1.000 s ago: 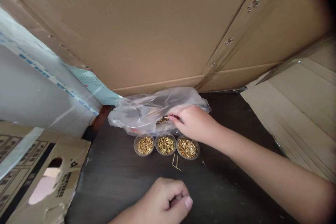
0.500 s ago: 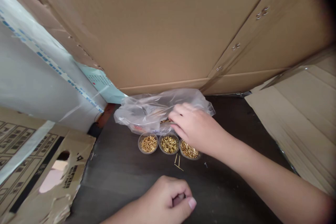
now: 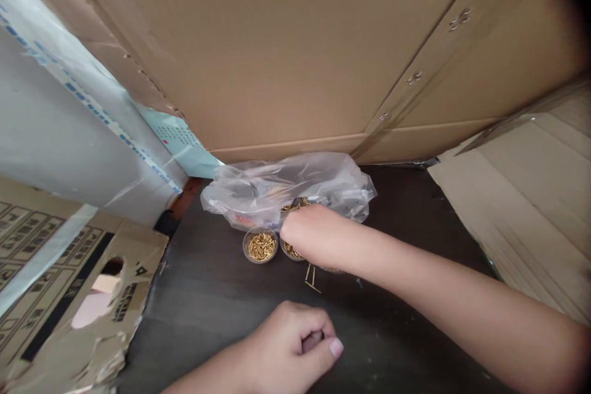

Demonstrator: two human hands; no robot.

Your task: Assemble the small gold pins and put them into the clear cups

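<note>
My right hand point(image 3: 307, 229) is above the middle clear cup point(image 3: 292, 251) of short brass-coloured pins. Its back faces me, and its fingers are hidden below it. Behind that hand, more brass pins point(image 3: 298, 204) show in the mouth of a clear plastic bag point(image 3: 318, 175). The left cup point(image 3: 261, 246) is in full view with pins in it; my right arm covers most of the right cup point(image 3: 333, 270). My left hand point(image 3: 302, 345) is curled closed near the front, thumb against the bent fingers. Whatever may be inside it is hidden.
Several longer thin brass pins point(image 3: 313, 278) lie loose on the dark tabletop point(image 3: 207, 301), before the cups. A small screw-like piece point(image 3: 359, 283) is beside my right forearm. Cardboard point(image 3: 286, 61) stands behind the bag. A printed cardboard box point(image 3: 133, 295) is at left, folded cardboard point(image 3: 521, 197) at right.
My right hand has come back from the bag and downward, turning over, to above the middle cup. More pins in the bag's mouth show. My left hand has stayed nearly still.
</note>
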